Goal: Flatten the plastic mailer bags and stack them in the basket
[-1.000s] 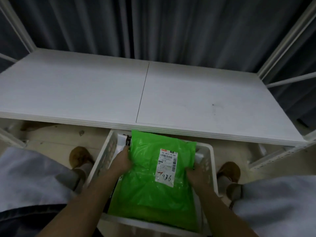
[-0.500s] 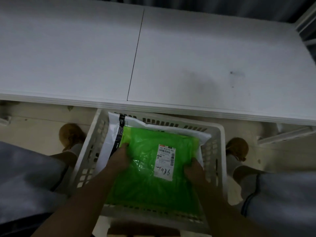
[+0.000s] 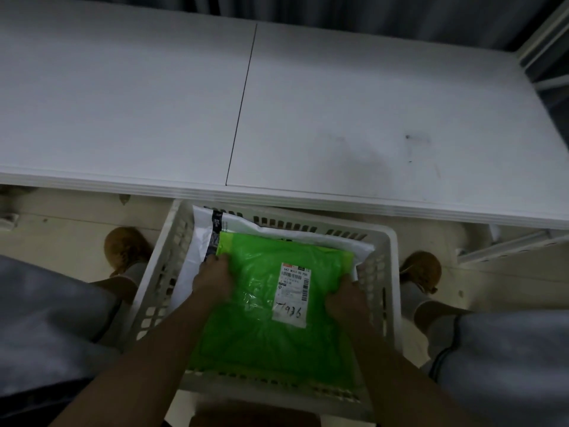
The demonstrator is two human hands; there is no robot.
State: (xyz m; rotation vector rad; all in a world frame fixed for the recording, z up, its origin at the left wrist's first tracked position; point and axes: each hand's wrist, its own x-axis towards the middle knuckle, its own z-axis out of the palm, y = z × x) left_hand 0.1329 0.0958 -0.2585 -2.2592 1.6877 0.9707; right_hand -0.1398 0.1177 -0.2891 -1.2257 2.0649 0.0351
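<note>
A green plastic mailer bag [image 3: 258, 322] with a white shipping label lies flat in the white slotted basket [image 3: 160, 272] on the floor between my feet. Under it sits a white mailer bag [image 3: 198, 241], whose left and far edges show. My left hand [image 3: 212, 277] grips the green bag's left edge. On the right edge, my right hand [image 3: 345, 300] holds it with the thumb on top. My fingertips are hidden under the bag.
A white table [image 3: 308, 103] fills the upper half of the view, and its front edge overhangs the basket's far rim. My brown shoes [image 3: 124, 248] stand on either side of the basket. A white shelf frame [image 3: 505, 245] is at the right.
The green bag has gone down from above the basket's rim into the basket, onto the white bag. My view has tilted downward and closer.
</note>
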